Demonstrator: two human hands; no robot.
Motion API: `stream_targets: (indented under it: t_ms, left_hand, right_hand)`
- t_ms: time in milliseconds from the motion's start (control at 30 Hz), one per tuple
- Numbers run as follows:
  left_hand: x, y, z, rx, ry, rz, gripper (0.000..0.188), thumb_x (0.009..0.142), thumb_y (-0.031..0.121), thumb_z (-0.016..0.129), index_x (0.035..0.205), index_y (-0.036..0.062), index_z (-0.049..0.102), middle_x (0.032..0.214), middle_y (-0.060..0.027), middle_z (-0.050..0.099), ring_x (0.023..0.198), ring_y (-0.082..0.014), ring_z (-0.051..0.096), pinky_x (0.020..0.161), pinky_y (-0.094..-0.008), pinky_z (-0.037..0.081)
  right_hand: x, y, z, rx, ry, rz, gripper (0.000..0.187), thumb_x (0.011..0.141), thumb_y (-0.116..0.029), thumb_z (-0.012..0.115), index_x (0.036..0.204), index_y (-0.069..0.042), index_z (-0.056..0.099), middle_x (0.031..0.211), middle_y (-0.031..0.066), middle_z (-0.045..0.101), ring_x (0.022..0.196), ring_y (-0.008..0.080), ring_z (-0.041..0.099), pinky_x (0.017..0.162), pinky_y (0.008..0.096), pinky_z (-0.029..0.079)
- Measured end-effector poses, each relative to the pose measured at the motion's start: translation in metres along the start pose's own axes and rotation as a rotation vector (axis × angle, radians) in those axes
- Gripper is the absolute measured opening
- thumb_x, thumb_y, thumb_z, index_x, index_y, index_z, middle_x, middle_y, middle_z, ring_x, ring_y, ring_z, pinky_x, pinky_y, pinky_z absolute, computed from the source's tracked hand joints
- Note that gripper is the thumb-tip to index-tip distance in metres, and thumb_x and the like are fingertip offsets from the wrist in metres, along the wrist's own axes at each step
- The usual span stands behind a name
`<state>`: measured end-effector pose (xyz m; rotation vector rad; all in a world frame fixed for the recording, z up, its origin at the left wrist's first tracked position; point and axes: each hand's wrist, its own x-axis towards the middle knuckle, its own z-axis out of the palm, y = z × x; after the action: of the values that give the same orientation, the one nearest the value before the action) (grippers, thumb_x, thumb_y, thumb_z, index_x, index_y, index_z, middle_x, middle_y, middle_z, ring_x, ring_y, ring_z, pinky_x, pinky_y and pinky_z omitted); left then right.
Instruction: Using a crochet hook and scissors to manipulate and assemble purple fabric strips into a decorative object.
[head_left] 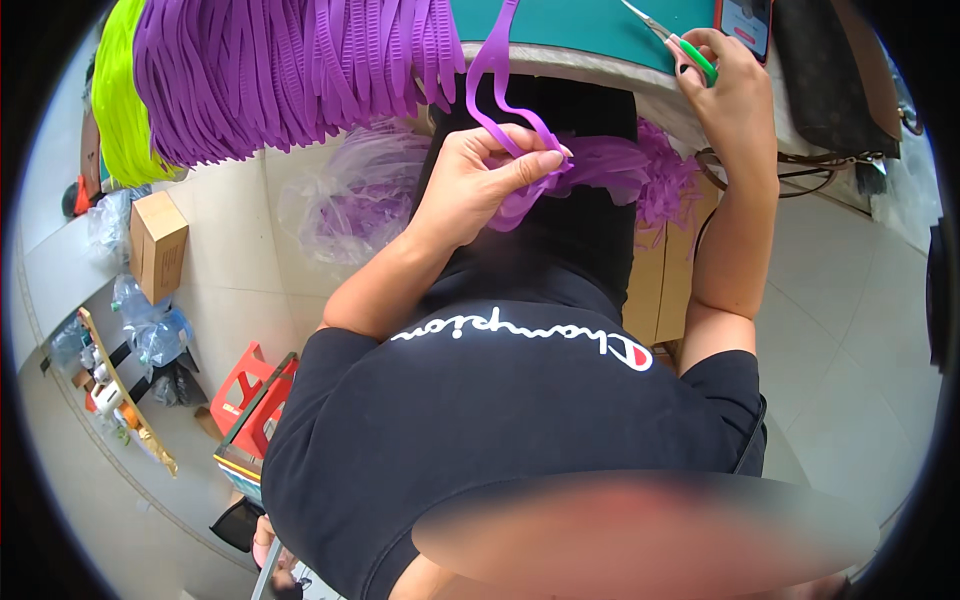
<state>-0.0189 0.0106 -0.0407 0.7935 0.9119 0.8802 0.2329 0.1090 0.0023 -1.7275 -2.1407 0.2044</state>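
Observation:
Over my lap, my left hand point(480, 178) pinches a purple rubber strap point(487, 72) between thumb and fingers. The strap splits into two bands around an open loop and runs up past the table edge. More purple rubber is bunched below the fingertips. Away to the right, my right hand point(735, 85) is closed on scissors with green handles point(697, 60). Their metal blades point up and left over the green table top, apart from the strap. Whether the blades are fully together is hard to make out.
A thick row of ribbed purple straps point(300, 75) hangs at the upper left, beside yellow-green ones point(118, 100). A phone point(745, 25) lies on the green table top point(590, 35). Clear bags point(350, 190), a cardboard box point(157, 245) and a red stool point(245, 390) stand around the floor.

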Motion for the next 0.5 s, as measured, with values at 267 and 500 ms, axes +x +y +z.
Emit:
stream_targets:
  t_ms: [267,500]
  left_hand:
    - [0.002,0.001,0.004,-0.100,0.092,0.023,0.014,0.087,0.010,0.067,0.097,-0.0003,0.067,0.081,-0.0033,0.066,0.070,-0.0059,0.058,0.060,-0.0179,0.044]
    - [0.004,0.012,0.007,-0.100,0.090,-0.030,0.017,0.089,0.012,0.064,0.100,-0.0009,0.067,0.079,-0.0020,0.066,0.064,-0.0029,0.054,0.053,-0.0157,0.038]
  right_hand:
    - [-0.092,-0.027,0.024,1.523,-0.549,0.249,0.037,0.073,-0.011,0.072,0.102,0.004,0.053,0.073,0.0047,0.057,0.056,0.0112,0.058,0.051,0.0201,0.045]
    - [-0.137,-0.023,0.049,1.727,-0.805,0.348,0.034,0.072,-0.011,0.073,0.099,0.004,0.059,0.068,0.0038,0.062,0.055,0.0095,0.060,0.050,0.0183,0.041]
